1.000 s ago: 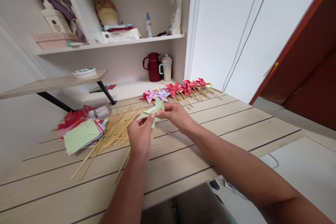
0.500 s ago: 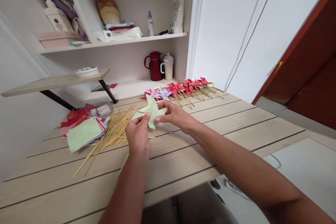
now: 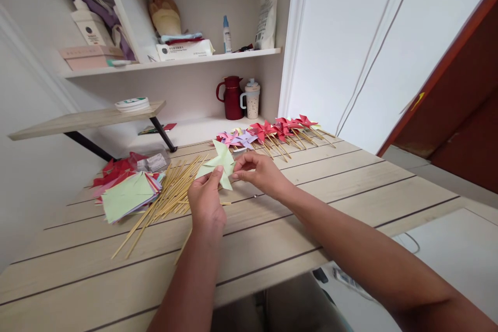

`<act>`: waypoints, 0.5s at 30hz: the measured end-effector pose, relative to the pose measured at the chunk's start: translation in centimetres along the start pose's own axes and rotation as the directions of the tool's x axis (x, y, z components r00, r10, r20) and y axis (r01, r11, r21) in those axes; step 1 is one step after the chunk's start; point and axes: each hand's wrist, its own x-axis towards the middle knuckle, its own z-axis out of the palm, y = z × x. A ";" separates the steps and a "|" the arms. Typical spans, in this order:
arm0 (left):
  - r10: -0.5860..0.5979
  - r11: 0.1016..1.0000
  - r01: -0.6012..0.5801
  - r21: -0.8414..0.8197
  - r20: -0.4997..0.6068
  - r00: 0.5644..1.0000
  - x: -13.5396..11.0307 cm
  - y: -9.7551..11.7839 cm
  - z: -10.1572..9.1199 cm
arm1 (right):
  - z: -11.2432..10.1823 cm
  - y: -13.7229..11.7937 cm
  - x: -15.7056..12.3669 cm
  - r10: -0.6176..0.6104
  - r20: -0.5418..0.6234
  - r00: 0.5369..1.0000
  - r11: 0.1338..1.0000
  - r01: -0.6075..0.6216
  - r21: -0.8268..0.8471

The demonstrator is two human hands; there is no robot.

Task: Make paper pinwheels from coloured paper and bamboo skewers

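A pale green paper pinwheel (image 3: 222, 158) is held up over the tabletop. My left hand (image 3: 207, 194) pinches it from the lower left, thumb pressed on its middle. At its right edge, the fingers of my right hand (image 3: 259, 172) are curled in a pinch on a blade, whose tip they hide. Left of my hands lies a loose heap of thin wooden sticks (image 3: 175, 187). Beside that heap is a stack of cut paper squares (image 3: 128, 197), pale green on top.
Finished pinwheels on sticks (image 3: 284, 129), red, pink and purple, lie along the table's back edge. A dark red jug (image 3: 233, 98) and a lidded cup (image 3: 252, 99) stand behind. At left, a small raised shelf (image 3: 85, 118) carries a roll of tape (image 3: 132, 105).
The pinwheel's right blade, spread out before, is now drawn in at my right fingertips. My left hand keeps its grip on the middle. The view has shifted slightly.
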 end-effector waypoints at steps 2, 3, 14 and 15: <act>-0.006 1.000 0.006 -0.001 -0.009 1.000 0.0 0.0 0.0 | 0.0 0.2 0.0 0.019 -0.025 1.000 1.000 -0.018 0.022; -0.009 1.000 0.009 -0.002 -0.015 1.000 0.0 0.0 0.0 | -0.1 0.3 0.0 0.018 -0.040 0.999 0.999 -0.017 0.032; -0.009 1.000 0.010 -0.026 0.035 0.999 -0.1 -0.1 -0.1 | 0.0 0.2 0.2 0.059 -0.082 0.995 0.997 -0.054 0.059; -0.005 1.000 0.006 -0.026 0.034 0.999 -0.1 -0.2 -0.1 | 0.0 0.1 0.2 0.068 -0.083 0.994 0.996 -0.063 0.063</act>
